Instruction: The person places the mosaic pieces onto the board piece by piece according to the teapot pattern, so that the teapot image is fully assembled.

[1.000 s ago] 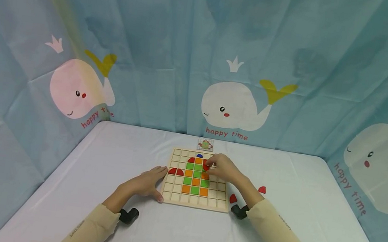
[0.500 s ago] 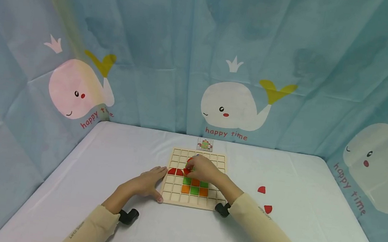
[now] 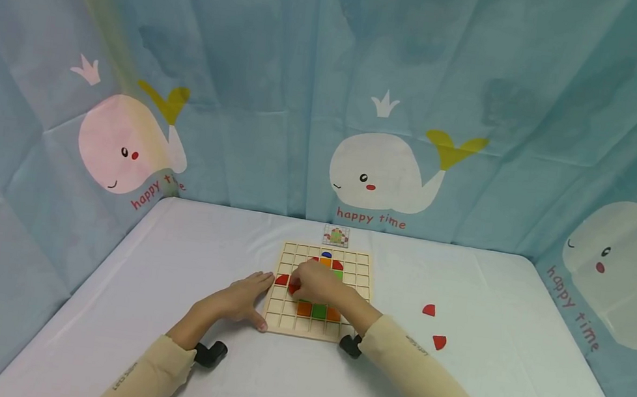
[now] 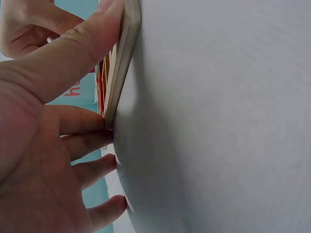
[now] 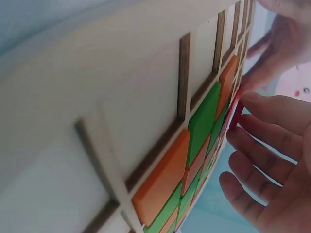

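Observation:
My right hand (image 3: pixel 317 283) is over the left half of a wooden grid board (image 3: pixel 286 324). Between thumb and forefinger it pinches a red quarter-circle tile (image 5: pixel 236 114), close to the board's surface. Green tiles (image 5: pixel 204 112) and orange tiles (image 5: pixel 163 177) fill squares in the middle of the board, some covered by that hand. One red quarter-circle tile (image 3: pixel 282 279) sits at the left edge, and a blue tile (image 3: pixel 326 254) is near the top. My left hand (image 3: pixel 239 297) rests along the board's left side, fingers extended, thumb (image 4: pixel 92 39) against the near corner.
A small pattern card (image 3: pixel 336 235) lies behind the board. To the right, a red quarter-circle tile (image 3: pixel 429 310) and another red tile (image 3: pixel 439 342) lie loose on the white tablecloth (image 3: pixel 486 381). A blue whale-print curtain (image 3: pixel 249 86) stands behind.
My right hand has moved left across the board, carrying the red tile from the upper right of the pattern to the left side. My left hand has stayed in place.

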Demonstrator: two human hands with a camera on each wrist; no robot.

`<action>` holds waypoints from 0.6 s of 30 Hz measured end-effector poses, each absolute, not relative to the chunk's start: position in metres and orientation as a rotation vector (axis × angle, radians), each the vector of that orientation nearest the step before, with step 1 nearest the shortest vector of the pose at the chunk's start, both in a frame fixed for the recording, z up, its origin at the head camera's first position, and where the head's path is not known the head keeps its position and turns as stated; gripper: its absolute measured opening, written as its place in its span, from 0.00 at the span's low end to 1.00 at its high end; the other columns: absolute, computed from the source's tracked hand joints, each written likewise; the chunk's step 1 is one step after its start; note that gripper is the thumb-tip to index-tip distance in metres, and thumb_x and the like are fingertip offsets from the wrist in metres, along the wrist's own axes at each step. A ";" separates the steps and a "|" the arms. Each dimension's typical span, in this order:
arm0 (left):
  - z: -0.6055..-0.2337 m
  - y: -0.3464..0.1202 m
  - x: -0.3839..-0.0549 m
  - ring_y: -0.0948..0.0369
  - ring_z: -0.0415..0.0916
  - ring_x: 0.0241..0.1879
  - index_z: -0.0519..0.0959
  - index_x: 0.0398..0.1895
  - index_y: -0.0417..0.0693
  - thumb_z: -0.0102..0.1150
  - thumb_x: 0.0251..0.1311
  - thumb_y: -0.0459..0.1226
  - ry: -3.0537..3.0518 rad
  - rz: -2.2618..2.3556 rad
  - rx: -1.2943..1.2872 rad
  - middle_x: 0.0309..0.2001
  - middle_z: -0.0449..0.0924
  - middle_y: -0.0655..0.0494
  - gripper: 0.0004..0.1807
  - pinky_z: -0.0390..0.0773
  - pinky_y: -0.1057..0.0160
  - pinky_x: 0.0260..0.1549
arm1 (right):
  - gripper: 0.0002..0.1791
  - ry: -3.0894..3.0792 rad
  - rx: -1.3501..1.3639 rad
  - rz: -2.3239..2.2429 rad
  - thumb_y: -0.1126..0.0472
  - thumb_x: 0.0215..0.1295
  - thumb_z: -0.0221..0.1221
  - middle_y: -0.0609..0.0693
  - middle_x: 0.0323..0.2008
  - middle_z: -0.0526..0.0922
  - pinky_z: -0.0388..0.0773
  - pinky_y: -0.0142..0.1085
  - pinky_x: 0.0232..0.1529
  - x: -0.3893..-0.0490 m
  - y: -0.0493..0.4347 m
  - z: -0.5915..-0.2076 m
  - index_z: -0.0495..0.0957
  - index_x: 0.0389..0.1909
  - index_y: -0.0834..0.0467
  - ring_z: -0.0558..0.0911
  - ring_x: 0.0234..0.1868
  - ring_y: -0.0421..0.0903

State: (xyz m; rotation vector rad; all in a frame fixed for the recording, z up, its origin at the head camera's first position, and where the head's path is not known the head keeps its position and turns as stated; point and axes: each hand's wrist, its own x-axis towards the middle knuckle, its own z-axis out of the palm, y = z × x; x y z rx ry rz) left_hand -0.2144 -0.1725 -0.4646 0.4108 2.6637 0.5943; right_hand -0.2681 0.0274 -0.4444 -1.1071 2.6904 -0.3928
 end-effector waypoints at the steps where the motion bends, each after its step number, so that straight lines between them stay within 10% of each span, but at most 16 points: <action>1: -0.465 -0.173 -0.214 0.42 0.45 0.77 0.54 0.75 0.38 0.78 0.40 0.47 2.663 0.597 0.408 0.77 0.51 0.43 0.60 0.52 0.35 0.70 | 0.11 2.689 -1.101 -0.383 0.58 0.59 0.67 0.47 0.35 0.87 0.80 0.29 0.45 -0.268 0.026 -0.444 0.86 0.41 0.57 0.78 0.34 0.39; 18: -0.465 -0.171 -0.215 0.43 0.45 0.77 0.54 0.75 0.39 0.79 0.39 0.47 2.660 0.587 0.393 0.77 0.52 0.43 0.61 0.52 0.36 0.71 | 0.08 2.714 -1.069 -0.295 0.59 0.60 0.66 0.45 0.34 0.87 0.80 0.30 0.45 -0.263 0.022 -0.444 0.87 0.39 0.55 0.77 0.34 0.39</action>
